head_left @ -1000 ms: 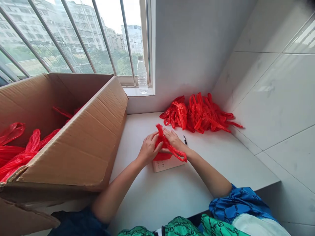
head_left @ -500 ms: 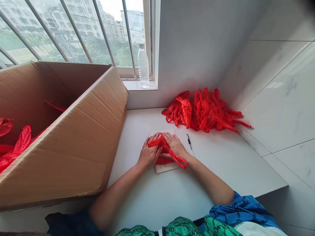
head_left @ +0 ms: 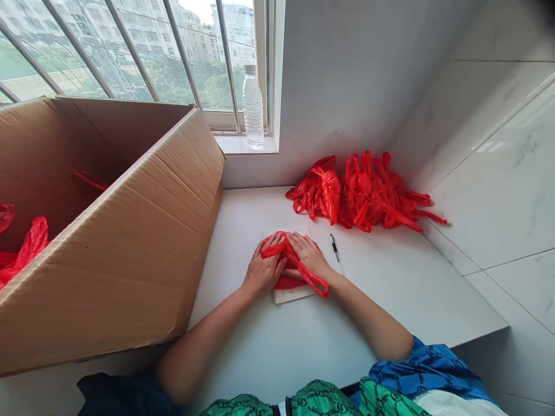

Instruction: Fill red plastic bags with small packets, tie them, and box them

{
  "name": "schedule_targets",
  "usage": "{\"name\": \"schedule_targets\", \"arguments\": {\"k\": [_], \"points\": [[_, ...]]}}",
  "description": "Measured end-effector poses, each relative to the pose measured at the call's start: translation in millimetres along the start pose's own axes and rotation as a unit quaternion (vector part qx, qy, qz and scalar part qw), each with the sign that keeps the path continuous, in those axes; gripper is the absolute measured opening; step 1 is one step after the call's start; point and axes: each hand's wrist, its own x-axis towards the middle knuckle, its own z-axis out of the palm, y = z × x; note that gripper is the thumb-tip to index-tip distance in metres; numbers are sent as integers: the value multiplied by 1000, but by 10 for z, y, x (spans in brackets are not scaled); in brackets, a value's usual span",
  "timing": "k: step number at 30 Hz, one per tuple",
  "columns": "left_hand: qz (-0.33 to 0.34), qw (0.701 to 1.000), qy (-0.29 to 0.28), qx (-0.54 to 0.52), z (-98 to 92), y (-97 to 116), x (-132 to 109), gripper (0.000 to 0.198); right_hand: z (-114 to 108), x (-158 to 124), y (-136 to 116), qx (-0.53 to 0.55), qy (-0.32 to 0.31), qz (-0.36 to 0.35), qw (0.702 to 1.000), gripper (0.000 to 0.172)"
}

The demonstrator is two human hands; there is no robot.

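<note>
Bag on pad, mid worktop, between and under both hands, long axis far-left to near-right. Right hand flat, pressing. Left hand curled at strand, grip unclear.

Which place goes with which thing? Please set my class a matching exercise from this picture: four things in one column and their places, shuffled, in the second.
Things
1. water bottle
2. pen
3. cardboard box
4. red bag

Places
A. held by the left hand and right hand, on a white booklet
B. left side of the counter
C. on the window sill
D. flat on the counter, just right of the right hand

Pairs: 1-C, 2-D, 3-B, 4-A
</note>
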Motion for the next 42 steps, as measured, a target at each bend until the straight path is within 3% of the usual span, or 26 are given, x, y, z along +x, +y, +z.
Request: {"name": "schedule_targets", "arguments": {"k": [14,42], "points": [[-1,1000,-4,-24,63,-31,-13,52,22,-6,-3,7,6,-2,1000,93],[-14,999,-18,-44,26,-3,-11,51,32,-16,-7,16,27,-10,999,86]]}}
